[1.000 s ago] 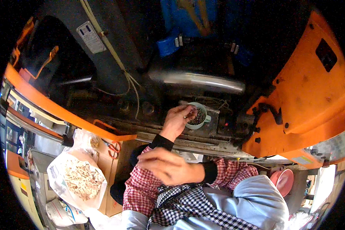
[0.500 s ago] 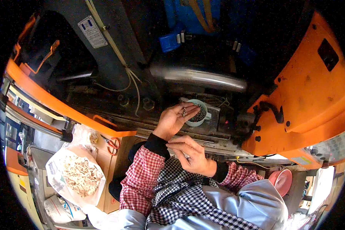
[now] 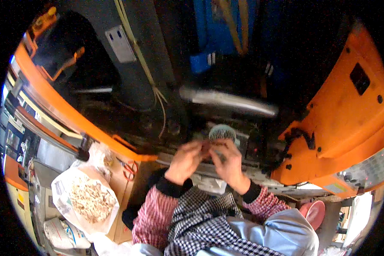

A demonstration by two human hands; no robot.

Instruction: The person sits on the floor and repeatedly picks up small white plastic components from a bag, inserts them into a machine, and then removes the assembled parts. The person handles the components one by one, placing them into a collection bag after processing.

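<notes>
My left hand (image 3: 185, 161) and my right hand (image 3: 229, 164) meet in front of a pale green cup (image 3: 224, 128). Both are blurred by motion, with the fingers bent and the tips drawn together. Whatever lies between the fingertips is too smeared to make out. Small dark metal parts (image 3: 221, 136) fill the cup, which stands just beyond my fingers on the dark machine bed; my right hand hides its near side.
Orange machine guards flank me on the left (image 3: 102, 138) and right (image 3: 333, 141). A shiny metal bar (image 3: 230, 101) crosses behind the cup. At left are a bag of pale small pieces (image 3: 93, 198) and red-handled scissors (image 3: 130, 170); a pink bowl (image 3: 315, 214) is at right.
My left hand, palm up with small metal pieces on its fingers before, has turned and curled inward. My right hand has moved up from beside the left wrist to meet its fingertips.
</notes>
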